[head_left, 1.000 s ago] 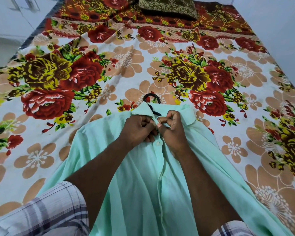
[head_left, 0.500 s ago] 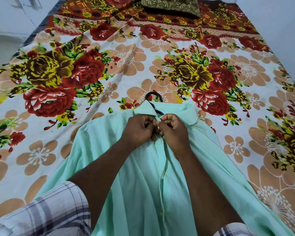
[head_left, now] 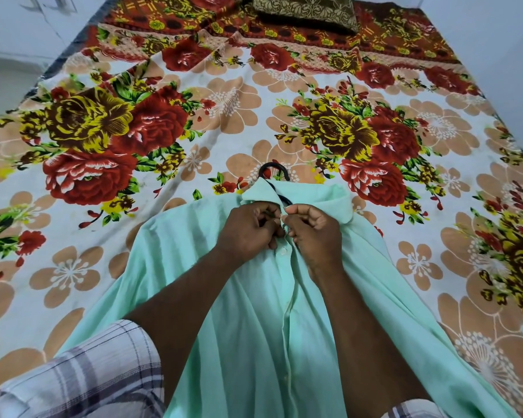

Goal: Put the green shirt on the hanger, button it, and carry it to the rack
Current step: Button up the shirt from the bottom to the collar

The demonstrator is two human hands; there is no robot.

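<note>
Both hands are in tight at the neck of the green shirt (head_left: 254,327), knuckle to knuckle. The left hand (head_left: 248,229) has its fingers curled and pressed together, pinching the left edge of the front placket just under the collar (head_left: 261,193). The right hand (head_left: 313,233) mirrors it, thumb and forefinger nipped shut on the opposite edge, with a sliver of pale fabric showing between the two grips (whether a button sits in that pinch, I cannot tell, the fingers cover it).

Just below the hands a white button (head_left: 283,251) shows on the placket, and the closed front seam runs down from there toward the camera between the two forearms.

Above the grips, the collar stands partly open, and the black hook of the hanger (head_left: 273,168) pokes out past it, lying flat on the bed; a short black stretch of the hanger's neck shows inside the collar opening.

The shirt lies front-up on the floral bedsheet (head_left: 194,122), spread wide, its near end dropping out of view at the bottom edge. Plaid sleeves (head_left: 97,372) frame the lower corners. At the far end of the bed a dark patterned pillow (head_left: 305,10) rests on the sheet, well apart from the shirt.
</note>
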